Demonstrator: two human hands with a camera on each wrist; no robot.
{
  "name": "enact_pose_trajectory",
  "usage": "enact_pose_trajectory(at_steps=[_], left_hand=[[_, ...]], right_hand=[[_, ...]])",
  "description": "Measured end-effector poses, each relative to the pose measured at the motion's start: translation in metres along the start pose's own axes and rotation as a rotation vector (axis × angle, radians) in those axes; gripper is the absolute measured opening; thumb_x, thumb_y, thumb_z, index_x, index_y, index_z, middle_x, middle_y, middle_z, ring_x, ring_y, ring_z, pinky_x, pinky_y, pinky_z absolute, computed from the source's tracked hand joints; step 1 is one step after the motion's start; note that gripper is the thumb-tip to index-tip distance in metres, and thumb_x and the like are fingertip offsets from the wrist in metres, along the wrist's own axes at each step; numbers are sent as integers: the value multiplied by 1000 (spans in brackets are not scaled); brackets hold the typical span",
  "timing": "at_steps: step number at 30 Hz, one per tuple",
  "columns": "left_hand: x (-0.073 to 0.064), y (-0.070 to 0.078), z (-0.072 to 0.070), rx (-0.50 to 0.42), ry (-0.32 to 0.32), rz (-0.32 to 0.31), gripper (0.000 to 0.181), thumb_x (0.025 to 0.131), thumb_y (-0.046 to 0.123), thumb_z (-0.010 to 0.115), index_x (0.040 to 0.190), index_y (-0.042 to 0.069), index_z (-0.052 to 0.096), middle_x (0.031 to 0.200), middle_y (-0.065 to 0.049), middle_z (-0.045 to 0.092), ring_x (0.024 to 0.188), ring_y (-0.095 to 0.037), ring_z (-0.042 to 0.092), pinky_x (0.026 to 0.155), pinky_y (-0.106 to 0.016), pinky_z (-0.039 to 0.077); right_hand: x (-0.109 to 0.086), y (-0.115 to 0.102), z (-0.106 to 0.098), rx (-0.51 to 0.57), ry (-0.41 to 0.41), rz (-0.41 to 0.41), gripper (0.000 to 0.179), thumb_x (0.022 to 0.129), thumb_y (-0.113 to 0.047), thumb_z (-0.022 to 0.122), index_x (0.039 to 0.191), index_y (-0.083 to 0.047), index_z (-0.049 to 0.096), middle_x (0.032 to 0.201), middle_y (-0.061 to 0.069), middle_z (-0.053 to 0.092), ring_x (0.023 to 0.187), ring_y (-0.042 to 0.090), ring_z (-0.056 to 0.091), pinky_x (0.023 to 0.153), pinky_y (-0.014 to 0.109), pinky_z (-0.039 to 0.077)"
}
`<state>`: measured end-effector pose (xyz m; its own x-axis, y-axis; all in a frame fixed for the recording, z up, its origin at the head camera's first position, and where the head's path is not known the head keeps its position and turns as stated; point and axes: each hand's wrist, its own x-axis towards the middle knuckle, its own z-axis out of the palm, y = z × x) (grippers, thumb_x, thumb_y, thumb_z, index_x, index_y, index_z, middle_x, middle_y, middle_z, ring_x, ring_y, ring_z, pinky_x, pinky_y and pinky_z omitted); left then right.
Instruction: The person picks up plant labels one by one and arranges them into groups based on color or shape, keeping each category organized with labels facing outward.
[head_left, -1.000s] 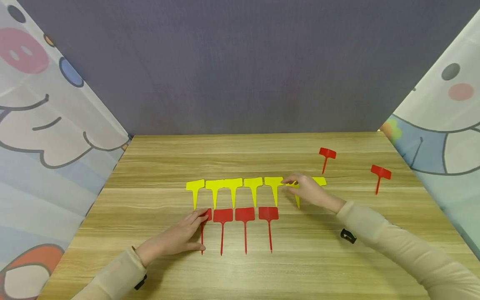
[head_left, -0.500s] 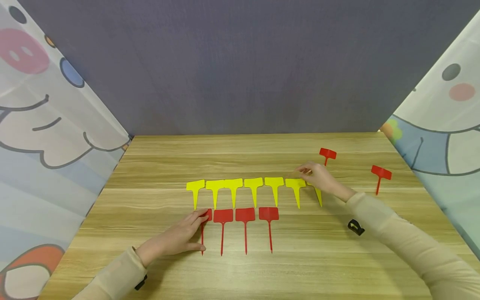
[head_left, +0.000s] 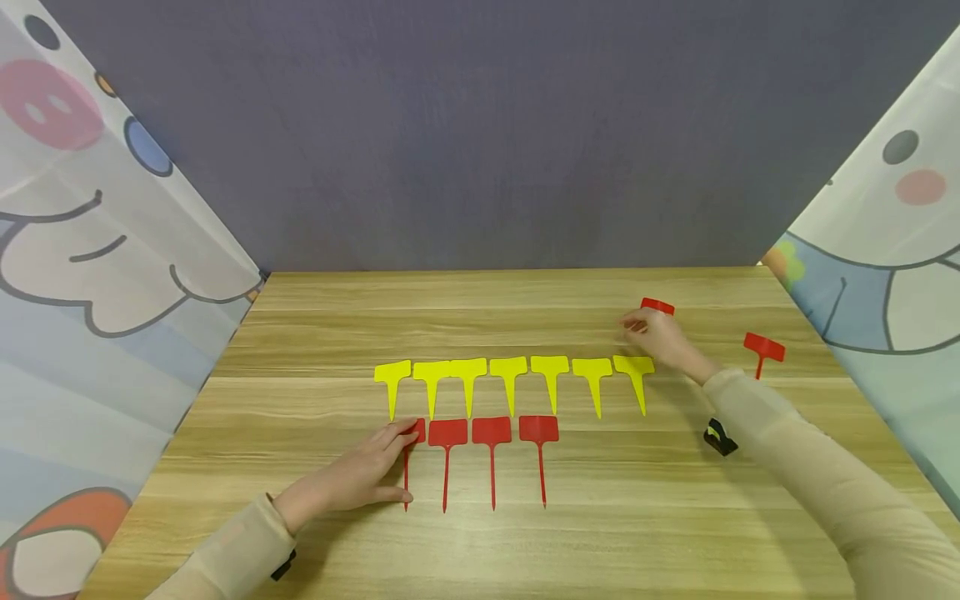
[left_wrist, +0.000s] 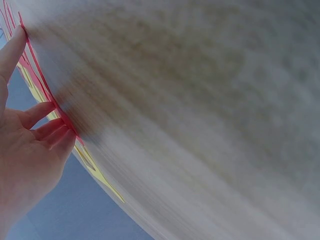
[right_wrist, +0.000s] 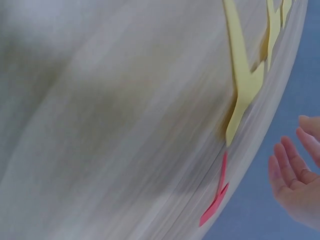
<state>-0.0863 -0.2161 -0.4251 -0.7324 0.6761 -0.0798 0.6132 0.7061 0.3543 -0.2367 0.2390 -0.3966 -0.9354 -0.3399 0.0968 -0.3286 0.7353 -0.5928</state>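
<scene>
My left hand (head_left: 352, 475) rests on the leftmost red T-shaped plant label (head_left: 420, 431), fingertips on its head and thumb by the tip of its stem. In the left wrist view, the extended fingers touch that red label's edge. My right hand (head_left: 662, 337) hovers over the table with loosely bent fingers and nothing between them. It partly covers a red label (head_left: 658, 306) near the back; the same label (right_wrist: 216, 204) lies apart from the fingers in the right wrist view. Just below this hand is the rightmost yellow T-shaped plant label (head_left: 634, 366).
Several yellow labels (head_left: 550, 365) lie in a row across the wooden table (head_left: 480, 550), stems toward me. Below them, more red labels (head_left: 491, 430) form a second row beside my left hand. Another red label (head_left: 765, 346) lies at the right. A grey panel (head_left: 480, 142) stands behind.
My right hand has moved right and away from me, from the yellow row to the back red label. The rightmost yellow labels have come into full view. My left hand has stayed put.
</scene>
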Motion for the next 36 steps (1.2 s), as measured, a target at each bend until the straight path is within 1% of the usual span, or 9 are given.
enact_pose_trajectory(at_steps=[4,12,19,23,26,29,31,34,36], left_hand=[[0,0,1,1,1,0,77,76,43,64,129,-5,37,139,-18,27,126,-33,28,99,-46,30],[0,0,0,-10,0,-1,77,76,42,65,129,-6,36,139,-18,26,126,-33,27,99,-47,29],[-1,1,0,-8,-8,-17,77,76,41,65,130,-6,35,139,-19,26,126,-33,27,100,-46,29],[-1,1,1,-2,-13,-23,78,76,42,65,130,-5,35,140,-18,25,126,-33,26,99,-46,30],[0,0,2,0,-13,-23,78,76,42,65,130,-5,35,140,-18,25,126,-33,27,99,-46,31],[0,-1,2,3,-7,-17,78,76,43,64,130,-5,35,140,-18,25,126,-33,27,99,-46,30],[0,-1,2,5,-4,-13,78,76,44,64,130,-5,35,140,-18,25,127,-33,27,100,-46,30],[0,-2,3,10,-3,-9,78,76,44,64,131,-4,35,140,-18,25,127,-33,26,100,-45,30],[0,-2,3,9,-4,-10,78,76,44,64,131,-4,35,140,-18,25,127,-33,26,99,-46,30]], right_hand=[[4,10,-4,1,18,2,26,84,0,55,106,14,56,100,29,56,85,38,55,73,47,47],[10,23,-9,-6,54,43,26,84,-1,55,105,15,56,96,30,57,82,37,55,69,45,47],[13,30,-15,22,39,130,33,86,-3,53,112,16,50,114,35,45,97,43,49,81,50,43],[14,34,-17,10,43,175,37,86,-7,54,115,15,48,117,35,43,103,45,45,84,51,41],[16,38,-18,-11,55,181,39,85,-8,56,116,14,47,117,36,43,100,45,47,81,50,43],[17,43,-18,-6,64,188,41,85,-8,56,117,14,45,115,37,44,89,42,53,73,45,47],[17,47,-18,-4,66,200,43,84,-10,57,119,14,44,114,37,44,84,40,55,69,42,48],[17,51,-18,-1,55,230,49,85,-13,57,123,12,40,115,37,43,85,41,54,71,44,48],[18,54,-19,-3,44,247,52,85,-15,58,125,11,38,116,37,42,92,41,50,77,47,46]])
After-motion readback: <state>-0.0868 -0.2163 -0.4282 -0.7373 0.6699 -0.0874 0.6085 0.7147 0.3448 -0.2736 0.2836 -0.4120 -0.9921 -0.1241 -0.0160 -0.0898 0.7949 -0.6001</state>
